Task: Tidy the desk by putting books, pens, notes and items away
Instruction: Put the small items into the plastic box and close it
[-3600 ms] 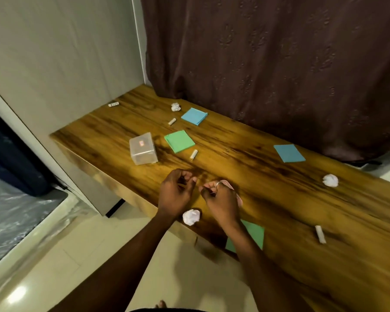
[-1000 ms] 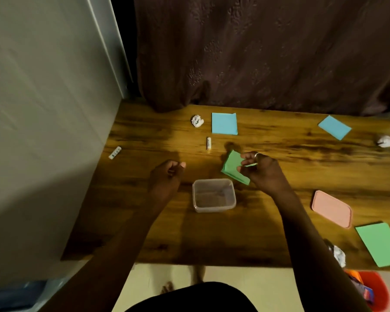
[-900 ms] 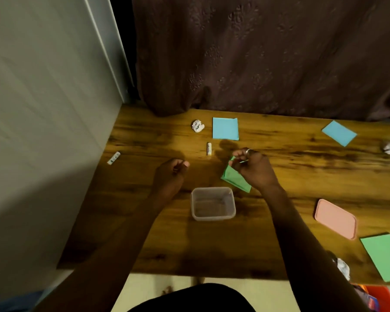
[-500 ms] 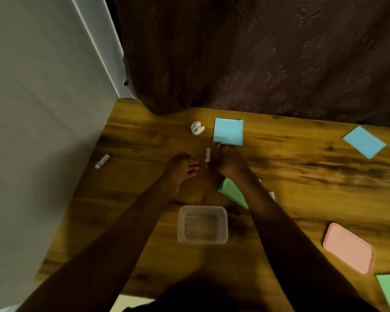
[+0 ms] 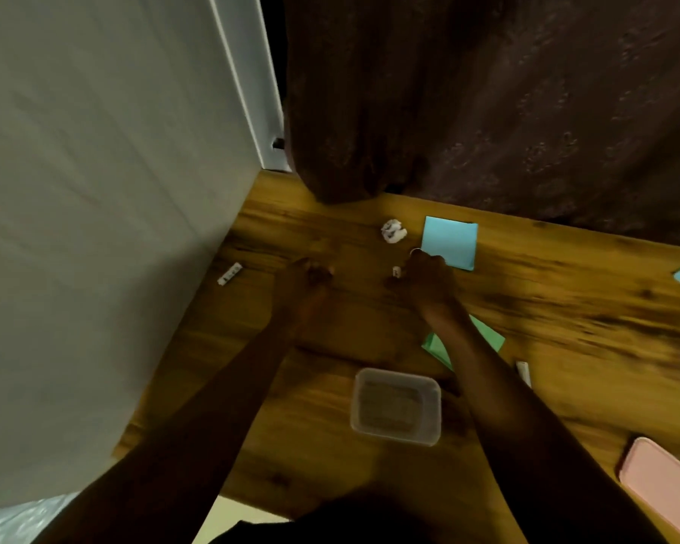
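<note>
So, edges: the bench [image 5: 566, 308] meets a pale wall [image 5: 95, 190] on the left and a dark curtain [image 5: 487, 92] at the back; its near edge runs under the forearms.
Open room: wood shows between the two hands, and a wider stretch lies right of the blue note [image 5: 450, 245].
Left hand [image 5: 309, 274]: fingers curled in, low over the wood; whether it holds anything I cannot tell.
Right hand [image 5: 428, 282]: fingers curled down at the small white stick [image 5: 396, 272], only its end showing; pinched or merely touched, I cannot tell.
Blue note: flat, just beyond the right hand's knuckles.
Crumpled paper [image 5: 393, 231]: beyond both hands, just left of the blue note.
Wall-side stick [image 5: 229, 273]: left of the left hand, near the wall.
Green note [image 5: 487, 335]: partly under the right forearm.
Clear container [image 5: 397, 406]: open, between the forearms.
Pink lid [image 5: 664, 492]: lower right, well apart from the container.
</note>
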